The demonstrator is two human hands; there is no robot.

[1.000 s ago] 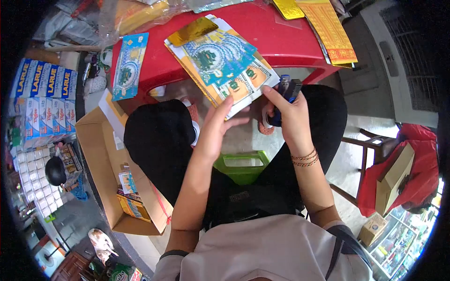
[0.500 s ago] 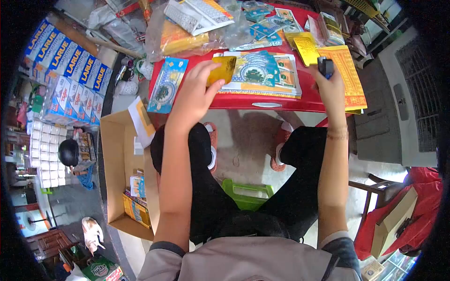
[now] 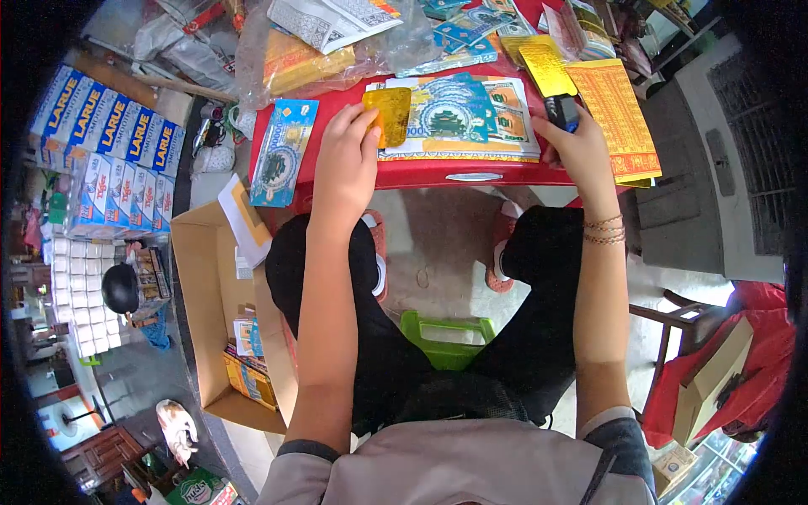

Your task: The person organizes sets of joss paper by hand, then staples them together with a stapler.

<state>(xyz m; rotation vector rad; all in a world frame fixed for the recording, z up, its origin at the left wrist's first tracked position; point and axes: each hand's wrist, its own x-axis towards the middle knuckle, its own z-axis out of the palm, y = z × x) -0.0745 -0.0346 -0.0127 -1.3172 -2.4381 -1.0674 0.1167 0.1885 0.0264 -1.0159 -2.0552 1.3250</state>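
My left hand (image 3: 347, 151) pinches a shiny gold paper sheet (image 3: 389, 116) above the left part of a stack of printed papers. On that stack lie fanned blue-green paper notes (image 3: 459, 109), with some dollar-style notes (image 3: 508, 116) beside them. My right hand (image 3: 582, 153) is closed around a small black stapler (image 3: 562, 113), held at the stack's right side. Just beyond the stapler are more gold sheets (image 3: 547, 67). To its right is an orange-yellow sheet with red print (image 3: 619, 126). A long blue note (image 3: 284, 156) lies left of my left hand.
All this rests on a red table (image 3: 353, 179). Plastic-wrapped paper bundles (image 3: 307, 59) sit at the far left of it. An open cardboard box (image 3: 198, 311) with paper packs inside stands by my left leg. A green stool (image 3: 446, 341) is below me.
The camera view has shifted slightly. The gold sheet in my left hand has turned more upright. My right hand has turned the stapler, which now tips leftward over the stack's edge.
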